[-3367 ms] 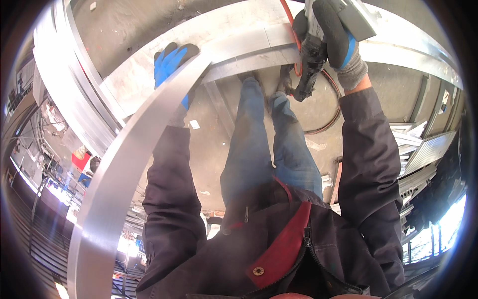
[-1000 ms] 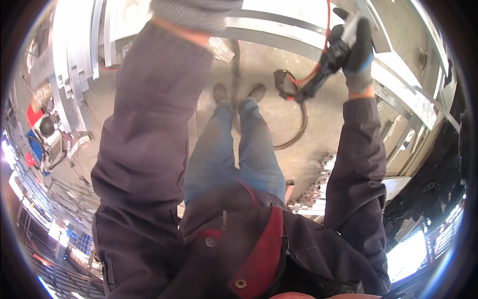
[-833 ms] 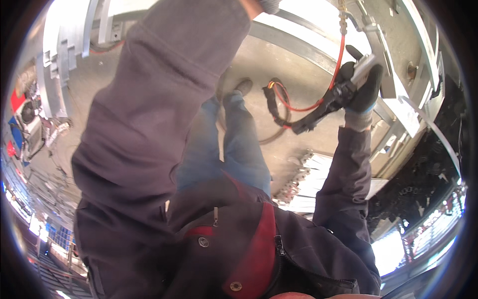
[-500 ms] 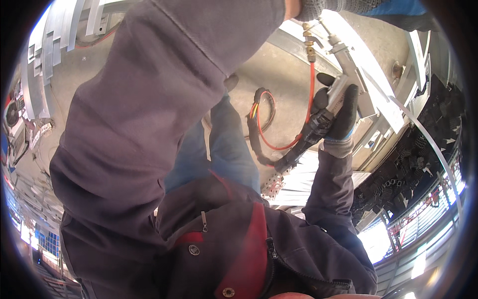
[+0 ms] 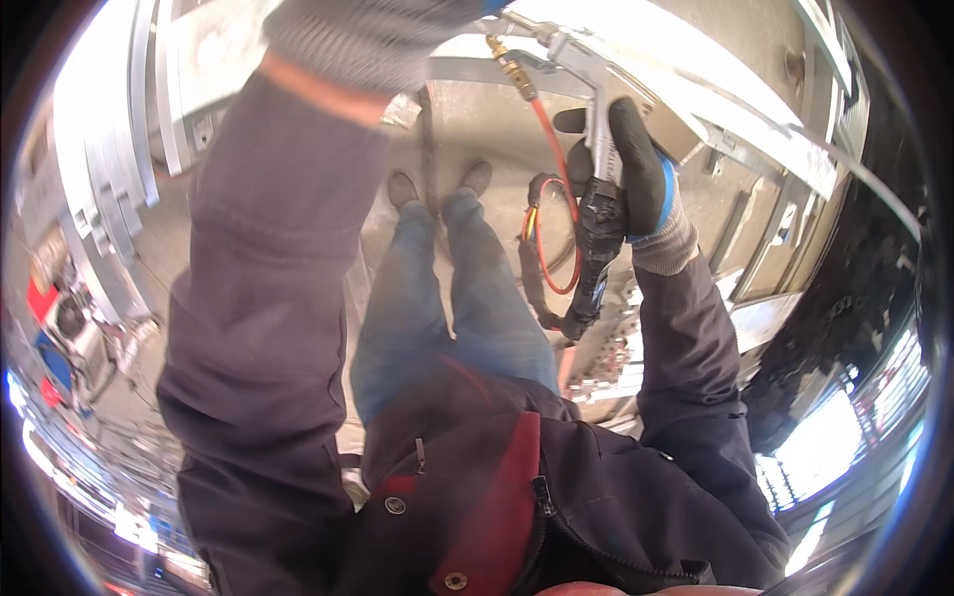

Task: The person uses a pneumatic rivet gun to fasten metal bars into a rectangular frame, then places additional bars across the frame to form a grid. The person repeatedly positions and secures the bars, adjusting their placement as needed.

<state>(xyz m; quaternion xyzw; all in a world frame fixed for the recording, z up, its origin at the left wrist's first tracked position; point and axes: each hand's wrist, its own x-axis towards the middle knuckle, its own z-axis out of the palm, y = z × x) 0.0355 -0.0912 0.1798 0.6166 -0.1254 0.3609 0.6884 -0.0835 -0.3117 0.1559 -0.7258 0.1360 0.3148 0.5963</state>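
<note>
A grey gun-shaped metal tool [image 5: 593, 77], its exact kind unclear, rises from my right hand [image 5: 636, 164], which wears a black and blue glove. The fingers are closed round the grey handle, just above a black taped section [image 5: 601, 223]. A red hose [image 5: 545, 124] runs to a brass fitting [image 5: 510, 68] beside the tool's head. My left hand [image 5: 373, 40], in a grey knitted glove with some blue, reaches to the upper edge near the tool's front end. Its fingers are cut off there, so their grip is hidden.
Long bright metal profiles [image 5: 785, 144] cross the upper right, and more stand stacked at the left [image 5: 104, 169]. A coil of hose and coloured wires [image 5: 537, 223] hangs beside my legs. Dark heaped pieces [image 5: 825, 328] lie at the right. Below are my shoes [image 5: 402, 189] on the concrete floor.
My left arm has swung left in the picture, uncovering my legs and shoes. The tool in my right hand has shifted left and stands more upright. The view has turned too.
</note>
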